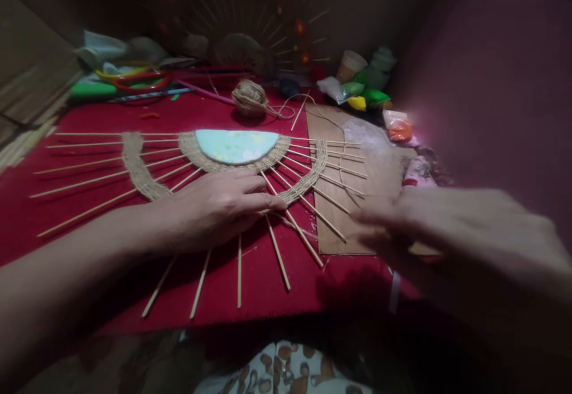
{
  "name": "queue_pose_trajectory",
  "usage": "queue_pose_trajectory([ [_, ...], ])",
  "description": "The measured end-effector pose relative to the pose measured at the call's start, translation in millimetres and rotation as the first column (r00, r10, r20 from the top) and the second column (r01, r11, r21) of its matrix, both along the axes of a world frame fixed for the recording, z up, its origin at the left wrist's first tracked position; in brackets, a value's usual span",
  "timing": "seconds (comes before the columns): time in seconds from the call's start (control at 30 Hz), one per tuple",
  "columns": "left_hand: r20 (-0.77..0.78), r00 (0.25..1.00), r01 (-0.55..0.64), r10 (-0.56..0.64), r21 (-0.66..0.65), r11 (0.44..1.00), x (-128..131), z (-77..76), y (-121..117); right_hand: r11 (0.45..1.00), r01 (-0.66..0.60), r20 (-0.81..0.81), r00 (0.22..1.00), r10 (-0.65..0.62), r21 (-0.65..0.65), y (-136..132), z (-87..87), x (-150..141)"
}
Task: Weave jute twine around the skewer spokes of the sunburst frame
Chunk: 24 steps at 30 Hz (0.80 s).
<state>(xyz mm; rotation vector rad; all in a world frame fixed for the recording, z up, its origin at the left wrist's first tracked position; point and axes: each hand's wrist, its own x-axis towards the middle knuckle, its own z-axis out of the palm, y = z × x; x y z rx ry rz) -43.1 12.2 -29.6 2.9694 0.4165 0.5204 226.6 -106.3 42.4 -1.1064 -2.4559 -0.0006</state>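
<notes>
A half-round piece of wooden sticks [239,269] fanning out from a pale blue half-disc [236,145] lies on the red table. Jute twine is woven through the sticks in an inner band and an outer band [134,164]. My left hand [214,206] lies over the middle of this work, fingers bent together with the index tip on the outer band. Whatever is under the palm is hidden. Off to the right, my right hand [415,221] is raised and blurred, its fingers closed on the twine [343,173]. That strand loops back toward a twine ball [249,97].
Brown cardboard [333,236] lies under the right-hand stick ends. Red-handled scissors [143,81] and rolled materials sit at back left. A cup [351,66] and small coloured packets [375,97] stand at back right. A finished-looking stick fan [236,48] leans behind.
</notes>
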Motion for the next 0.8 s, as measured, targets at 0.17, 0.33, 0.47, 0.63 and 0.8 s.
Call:
queue_pose_trajectory([
  [0.17,-0.005,1.000,-0.017,0.017,-0.006,1.000,-0.4,0.6,-1.2,0.960,0.170,0.063,0.980,-0.188,0.221,62.8,1.2,15.8],
  [0.33,-0.008,0.999,-0.044,0.044,-0.050,0.998,-1.9,-0.3,-1.4,0.929,0.340,0.215,0.906,-0.365,0.147,106.3,-22.0,20.8],
  [0.47,-0.040,0.998,-0.050,0.046,-0.113,0.992,-2.5,3.4,-1.7,0.897,0.434,0.293,0.850,-0.438,0.083,115.9,-53.4,20.8],
  [0.63,-0.096,0.992,-0.093,0.080,-0.138,0.986,-5.1,6.4,0.7,0.906,0.414,0.192,0.886,-0.422,0.084,116.0,-69.6,25.2],
  [0.8,-0.145,0.986,-0.104,0.082,-0.152,0.983,-11.8,7.3,2.3,0.910,0.415,0.161,0.898,-0.410,0.004,115.2,-67.6,24.2],
])
